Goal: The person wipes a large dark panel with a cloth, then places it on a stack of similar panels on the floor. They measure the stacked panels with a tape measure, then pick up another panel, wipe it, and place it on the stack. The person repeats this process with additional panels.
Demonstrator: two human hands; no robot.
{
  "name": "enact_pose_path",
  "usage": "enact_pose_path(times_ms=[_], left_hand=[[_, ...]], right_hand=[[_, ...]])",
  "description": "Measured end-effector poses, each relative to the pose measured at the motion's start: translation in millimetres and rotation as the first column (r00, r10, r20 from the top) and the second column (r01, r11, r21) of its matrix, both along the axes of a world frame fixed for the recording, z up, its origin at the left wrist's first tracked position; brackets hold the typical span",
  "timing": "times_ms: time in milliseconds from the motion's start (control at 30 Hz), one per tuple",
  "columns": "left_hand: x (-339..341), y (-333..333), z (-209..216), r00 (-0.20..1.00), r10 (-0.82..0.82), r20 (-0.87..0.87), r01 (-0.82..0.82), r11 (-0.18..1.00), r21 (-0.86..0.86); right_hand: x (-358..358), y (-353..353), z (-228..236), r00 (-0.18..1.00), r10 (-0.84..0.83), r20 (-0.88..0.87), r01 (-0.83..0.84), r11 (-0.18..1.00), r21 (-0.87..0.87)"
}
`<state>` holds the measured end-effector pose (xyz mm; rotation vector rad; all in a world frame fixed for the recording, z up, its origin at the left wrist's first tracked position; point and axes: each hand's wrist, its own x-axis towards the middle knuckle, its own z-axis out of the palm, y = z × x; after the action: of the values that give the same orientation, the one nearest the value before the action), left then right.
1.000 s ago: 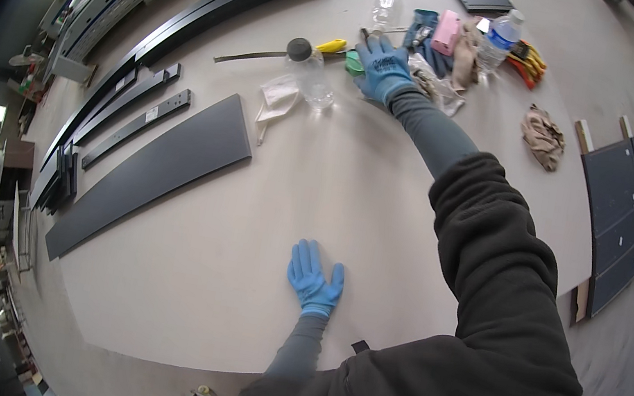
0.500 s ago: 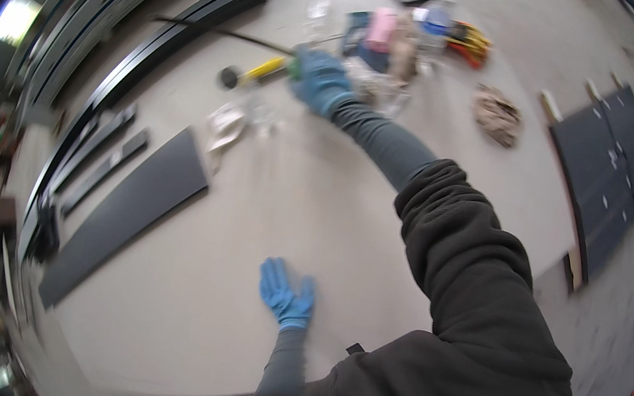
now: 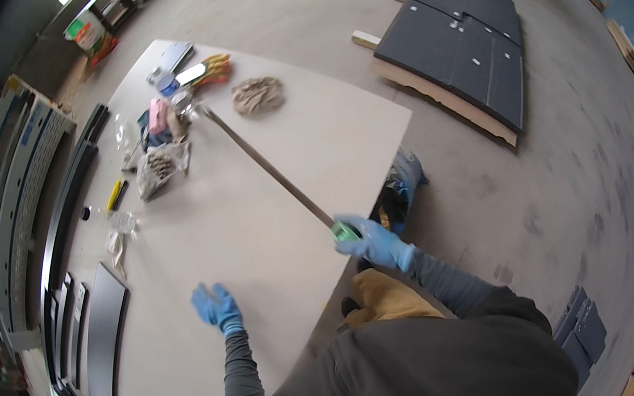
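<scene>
My right hand [image 3: 376, 242], in a blue glove, is closed around the green end of a long, thin grey-brown bar [image 3: 268, 168]. This bar slants up and left across the table [image 3: 295, 124], its far end near the pile of bags and bottles. Its exact kind does not show. My left hand [image 3: 215, 306], also gloved in blue, is over the near part of the tabletop with fingers apart and nothing in it. Left of it lies a dark grey curved panel [image 3: 106, 322]. A yellow-handled tool [image 3: 115, 197] lies farther up the table's left side.
A crumpled beige cloth [image 3: 258, 96], yellow-red gloves [image 3: 213, 70] and a clear bag [image 3: 163, 165] lie on the table. Long dark profiles [image 3: 72, 184] line its left edge. Dark panels [image 3: 461, 47] rest on wooden strips on the floor. A blue bag [image 3: 406, 175] stands beside the table.
My view has turned right. My right hand has come back from the far side toward the table's right edge with the bar. My left hand stays over the near tabletop.
</scene>
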<state>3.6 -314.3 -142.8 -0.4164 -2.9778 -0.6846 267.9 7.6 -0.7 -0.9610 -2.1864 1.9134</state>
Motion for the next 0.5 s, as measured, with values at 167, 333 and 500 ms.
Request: enact_pose_path(times_ms=[167, 333, 500], left_hand=[[160.1, 189.8, 65.1, 0.535, -0.744, 0.4, 0.06, 0.506, 0.861], [295.4, 342.1, 102.1, 0.087, -0.797, 0.597, -0.059, 0.595, 0.802], [450.9, 482.0, 93.8, -0.185, -0.785, 0.591, -0.174, 0.618, 0.767]], right_hand=[[141.7, -2.7, -12.1, 0.996, -0.061, 0.063, 0.083, 0.9, -0.427], [256.4, 43.2, -18.2, 0.983, -0.182, 0.025, 0.173, 0.87, -0.462], [415.8, 122.9, -17.8, 0.952, -0.283, 0.12, 0.305, 0.917, -0.257]])
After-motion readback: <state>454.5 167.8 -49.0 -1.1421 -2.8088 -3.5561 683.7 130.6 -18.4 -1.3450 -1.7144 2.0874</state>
